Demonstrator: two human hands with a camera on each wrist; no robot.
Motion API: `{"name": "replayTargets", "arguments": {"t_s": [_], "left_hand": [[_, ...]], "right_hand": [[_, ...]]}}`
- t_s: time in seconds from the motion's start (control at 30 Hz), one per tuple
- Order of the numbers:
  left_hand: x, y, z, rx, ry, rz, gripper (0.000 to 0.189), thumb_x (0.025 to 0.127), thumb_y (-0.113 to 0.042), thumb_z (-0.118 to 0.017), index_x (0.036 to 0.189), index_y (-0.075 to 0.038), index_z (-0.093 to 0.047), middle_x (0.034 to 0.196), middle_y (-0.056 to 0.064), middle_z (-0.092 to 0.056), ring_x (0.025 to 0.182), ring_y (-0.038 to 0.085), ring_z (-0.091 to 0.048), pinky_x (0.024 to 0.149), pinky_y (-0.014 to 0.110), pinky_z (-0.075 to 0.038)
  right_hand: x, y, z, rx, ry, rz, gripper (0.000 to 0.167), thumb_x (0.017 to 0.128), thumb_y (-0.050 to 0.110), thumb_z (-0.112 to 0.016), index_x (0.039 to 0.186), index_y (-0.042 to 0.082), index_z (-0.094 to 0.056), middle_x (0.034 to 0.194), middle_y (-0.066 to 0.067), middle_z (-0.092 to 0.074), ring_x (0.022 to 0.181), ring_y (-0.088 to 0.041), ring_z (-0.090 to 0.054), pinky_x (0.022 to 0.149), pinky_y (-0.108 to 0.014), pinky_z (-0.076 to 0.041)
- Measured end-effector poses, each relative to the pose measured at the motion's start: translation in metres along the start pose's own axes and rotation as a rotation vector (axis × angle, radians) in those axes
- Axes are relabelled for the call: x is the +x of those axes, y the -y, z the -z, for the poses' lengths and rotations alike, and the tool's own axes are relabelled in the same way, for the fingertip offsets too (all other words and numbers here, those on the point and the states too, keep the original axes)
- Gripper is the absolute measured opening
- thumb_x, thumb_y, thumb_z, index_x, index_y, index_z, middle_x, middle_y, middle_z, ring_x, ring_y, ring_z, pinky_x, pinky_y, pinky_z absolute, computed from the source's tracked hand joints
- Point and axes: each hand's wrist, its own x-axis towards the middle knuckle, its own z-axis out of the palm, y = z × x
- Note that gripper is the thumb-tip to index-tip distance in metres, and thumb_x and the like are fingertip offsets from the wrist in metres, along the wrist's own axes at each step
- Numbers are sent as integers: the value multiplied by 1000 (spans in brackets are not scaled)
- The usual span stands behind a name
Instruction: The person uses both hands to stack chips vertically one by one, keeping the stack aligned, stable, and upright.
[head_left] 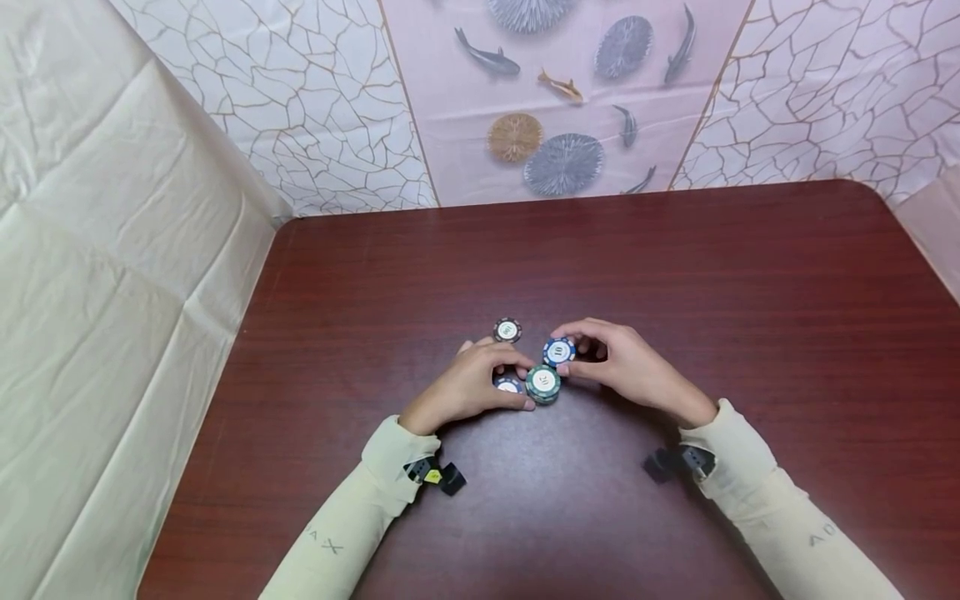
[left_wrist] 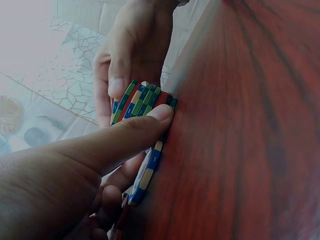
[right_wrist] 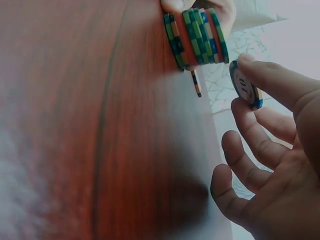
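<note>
A stack of poker chips (head_left: pixel 543 382), topped by a green one marked 20, stands on the table; green, red and blue edges show in the right wrist view (right_wrist: pixel 197 39). My left hand (head_left: pixel 476 379) holds this stack between thumb and fingers. Just above and beside the stack, my right hand (head_left: pixel 626 362) pinches a blue poker chip (right_wrist: pixel 244 85) marked 10 by its edges, thumb on one side and a finger on the other. Another blue chip (head_left: pixel 507 385) lies within the curve of my left hand, partly covered by it.
A dark chip (head_left: pixel 507 330) marked 100 lies on the table just beyond my left fingers. The brown wooden table (head_left: pixel 360 308) reaches back to a patterned cloth wall (head_left: pixel 330 108), and a pale cloth (head_left: pixel 120 275) hangs along its left side.
</note>
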Motion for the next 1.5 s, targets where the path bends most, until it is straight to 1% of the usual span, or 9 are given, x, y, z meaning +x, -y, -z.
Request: {"name": "replayTargets", "arguments": {"t_s": [0.1,0.2,0.33,0.5,0.73,0.87,1.03,1.3,1.5], "left_hand": [[0,0,0,3,0,0,43,81,-39,-93,119,-26,-79,106,-16,-73,108,8,-58,90,36,-35],[-1,0,1,2,-1,4,44,80,-39,-93,119,-25,-79,107,-15,-74,108,9,-58,90,36,-35],[-1,-1,2,-1,-1,8,45,80,-40,-93,120,-25,-79,110,-14,-75,107,9,-58,91,37,-36],[0,-1,1,-3,9,9,44,81,-40,-93,121,-25,-79,116,-12,-75,111,10,-58,92,37,-35],[0,-2,2,6,9,6,44,82,-39,-93,121,-25,-79,118,-11,-75,114,11,-59,91,38,-34],[0,-1,2,6,8,10,45,81,-39,-93,121,-24,-79,118,-11,-75,114,11,-59,91,38,-35],[0,-1,1,4,7,13,46,81,-40,-93,121,-23,-79,118,-11,-75,115,12,-59,93,38,-35],[1,-2,1,5,5,8,46,81,-40,-93,121,-23,-79,118,-11,-75,114,12,-59,95,39,-36],[0,-1,1,7,12,16,47,81,-39,-93,123,-23,-78,117,-11,-75,114,12,-59,94,38,-36]], "right_hand": [[-5,4,0,18,9,15,38,93,25,-84,128,20,-72,104,2,-65,93,-21,-58,77,-29,-48],[-9,6,-3,37,23,53,37,92,24,-85,127,22,-72,108,5,-67,94,-20,-60,79,-31,-49],[-13,7,-10,58,28,109,37,91,19,-85,126,18,-73,116,5,-68,98,-19,-60,82,-33,-49],[-16,6,-19,42,1,145,41,88,17,-88,125,15,-73,117,2,-66,100,-18,-61,83,-32,-49],[-14,5,-25,27,-22,149,42,85,17,-91,123,17,-73,116,3,-65,102,-18,-59,86,-33,-48],[-14,4,-27,14,-13,145,42,86,18,-90,124,18,-72,113,4,-65,102,-19,-58,89,-35,-47],[-15,3,-29,-4,-6,119,43,88,21,-88,128,19,-71,111,5,-65,101,-17,-58,88,-36,-47],[-16,2,-31,-17,-13,120,44,89,23,-88,129,21,-70,113,6,-66,104,-17,-57,91,-39,-45],[-18,-2,-39,-26,-40,120,52,86,26,-90,133,20,-68,121,6,-69,110,-17,-55,97,-42,-41]]}}
